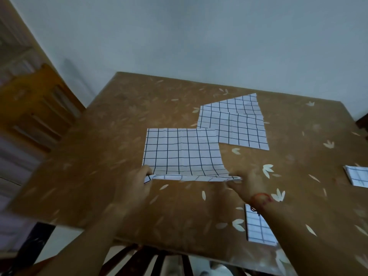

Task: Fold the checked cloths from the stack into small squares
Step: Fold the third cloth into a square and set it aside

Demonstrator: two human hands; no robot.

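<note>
Checked cloth [183, 150] lies spread at the centre of the frame on a brown table [111, 140] patterned with pale leaves, its near edge lifted and curling off the surface. At that edge's left corner the left hand [137, 182] grips the fabric with curled fingers. The right hand [244, 182], blurred, pinches the right corner, and a red thread bracelet [260, 197] sits on its wrist. Just behind the cloth, up and to the right, lies the stack of checked cloths [237, 124]; the spread cloth's far right corner overlaps it. A folded checked square [357, 177] rests at the right edge of the frame. Another folded square [256, 226] lies in the lower right, partly hidden by the right forearm. A wooden chair [39, 100] stands at the upper left, beside a pale wall [199, 36].
</note>
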